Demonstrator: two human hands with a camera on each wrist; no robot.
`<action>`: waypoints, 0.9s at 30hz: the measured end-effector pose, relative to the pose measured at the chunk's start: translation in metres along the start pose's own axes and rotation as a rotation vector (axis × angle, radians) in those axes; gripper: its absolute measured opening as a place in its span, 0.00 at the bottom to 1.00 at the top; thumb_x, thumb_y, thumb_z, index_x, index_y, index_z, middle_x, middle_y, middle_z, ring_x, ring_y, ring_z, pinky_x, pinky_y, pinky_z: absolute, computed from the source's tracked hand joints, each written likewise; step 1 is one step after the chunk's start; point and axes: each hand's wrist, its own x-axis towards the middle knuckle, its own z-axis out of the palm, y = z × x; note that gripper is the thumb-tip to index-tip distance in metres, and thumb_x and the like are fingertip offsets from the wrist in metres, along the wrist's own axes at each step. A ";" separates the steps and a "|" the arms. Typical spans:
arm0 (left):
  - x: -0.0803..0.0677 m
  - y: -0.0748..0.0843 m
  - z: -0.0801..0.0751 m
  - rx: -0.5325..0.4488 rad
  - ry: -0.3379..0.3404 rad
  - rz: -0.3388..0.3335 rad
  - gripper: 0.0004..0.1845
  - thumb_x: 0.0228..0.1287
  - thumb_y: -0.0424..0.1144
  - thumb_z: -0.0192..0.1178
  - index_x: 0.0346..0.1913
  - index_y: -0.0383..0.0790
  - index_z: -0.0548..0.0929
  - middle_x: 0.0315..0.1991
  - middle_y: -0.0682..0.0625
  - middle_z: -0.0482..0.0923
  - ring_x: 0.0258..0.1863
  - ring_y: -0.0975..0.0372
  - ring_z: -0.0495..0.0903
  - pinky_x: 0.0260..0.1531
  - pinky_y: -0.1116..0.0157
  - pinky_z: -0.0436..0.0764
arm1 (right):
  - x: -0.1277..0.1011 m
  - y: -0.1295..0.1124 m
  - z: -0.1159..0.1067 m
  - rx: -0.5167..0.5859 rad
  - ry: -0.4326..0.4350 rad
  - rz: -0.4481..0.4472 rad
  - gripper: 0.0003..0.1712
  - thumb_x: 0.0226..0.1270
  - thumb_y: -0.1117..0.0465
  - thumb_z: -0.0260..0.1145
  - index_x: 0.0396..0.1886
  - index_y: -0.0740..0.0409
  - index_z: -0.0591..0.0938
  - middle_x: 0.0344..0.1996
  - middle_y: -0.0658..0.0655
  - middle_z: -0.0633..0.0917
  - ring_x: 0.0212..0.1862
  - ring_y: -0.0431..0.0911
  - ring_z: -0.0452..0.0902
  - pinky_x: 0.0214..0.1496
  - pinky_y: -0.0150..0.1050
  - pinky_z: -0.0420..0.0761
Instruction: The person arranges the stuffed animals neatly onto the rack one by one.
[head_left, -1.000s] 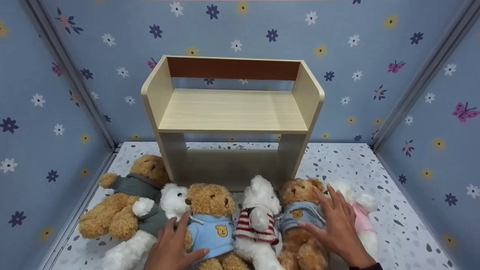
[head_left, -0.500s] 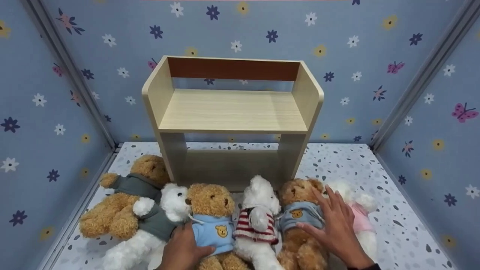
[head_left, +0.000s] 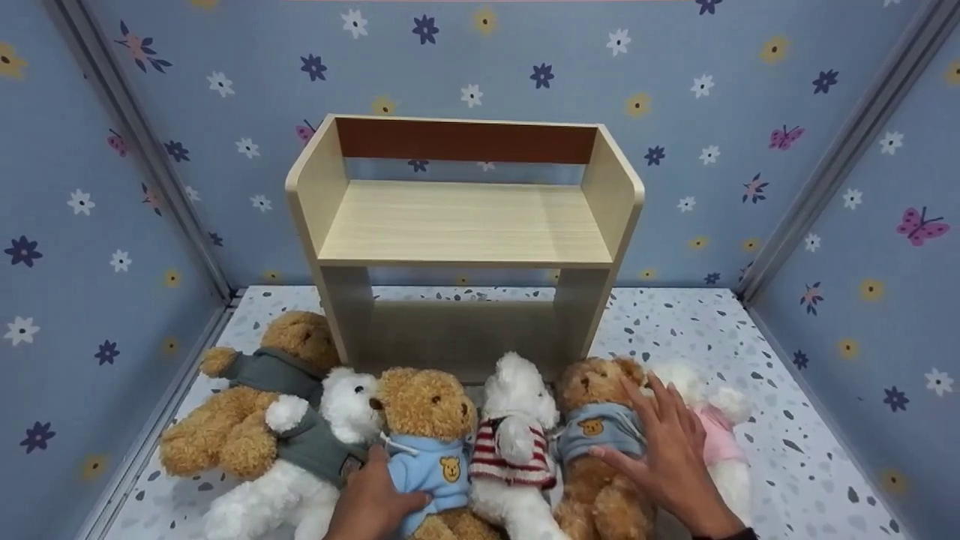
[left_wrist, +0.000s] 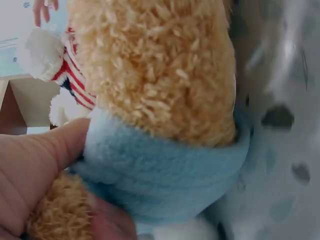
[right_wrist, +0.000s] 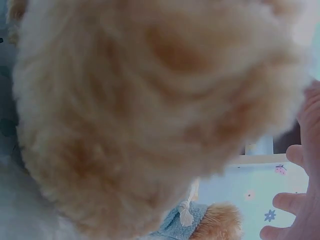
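In the head view, my left hand grips the side of a curly tan teddy bear in a light blue hoodie. Seen from the left wrist, the thumb presses the light blue hoodie near its hem, and the bear's arm lies within the hand. My right hand hovers with fingers spread over a brown teddy bear in a grey-blue hoodie. Blurred brown fur fills much of the right wrist view, the fingers showing at its right. Between both bears lies a white plush in a red-striped sweater.
A two-tier wooden shelf stands behind the toys. At left lie a tan bear in dark green and a white plush in green. A white plush in pink lies right. Flowered panels enclose the speckled floor.
My left hand has moved right, from hovering with spread fingers to gripping the light-blue-hoodie bear, which has tilted slightly to the right. My right hand has stayed almost in place.
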 end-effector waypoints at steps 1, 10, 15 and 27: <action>-0.002 0.001 0.001 -0.015 0.011 0.009 0.53 0.40 0.50 0.77 0.64 0.24 0.61 0.51 0.26 0.73 0.50 0.36 0.74 0.42 0.45 0.76 | 0.000 0.000 0.000 -0.001 -0.001 0.001 0.56 0.46 0.29 0.68 0.73 0.41 0.60 0.73 0.63 0.53 0.71 0.69 0.42 0.63 0.67 0.44; -0.029 0.011 -0.006 -0.124 0.132 0.108 0.29 0.46 0.43 0.72 0.47 0.36 0.68 0.30 0.41 0.78 0.28 0.51 0.77 0.26 0.55 0.72 | -0.002 -0.002 -0.004 -0.009 0.024 -0.008 0.54 0.46 0.34 0.72 0.72 0.47 0.63 0.72 0.65 0.54 0.71 0.69 0.43 0.64 0.67 0.45; -0.036 0.012 -0.015 -0.186 0.122 0.101 0.30 0.49 0.44 0.72 0.49 0.38 0.65 0.25 0.43 0.76 0.23 0.53 0.74 0.23 0.55 0.70 | -0.003 -0.008 -0.007 0.001 0.031 -0.024 0.55 0.47 0.34 0.72 0.73 0.46 0.61 0.72 0.64 0.54 0.71 0.69 0.43 0.63 0.67 0.46; -0.024 0.013 -0.039 -0.301 0.233 0.218 0.29 0.43 0.41 0.76 0.45 0.44 0.69 0.43 0.43 0.78 0.35 0.53 0.75 0.31 0.56 0.71 | -0.003 -0.010 0.004 -0.069 -0.047 0.014 0.58 0.45 0.28 0.67 0.75 0.40 0.56 0.73 0.62 0.51 0.71 0.69 0.42 0.63 0.69 0.45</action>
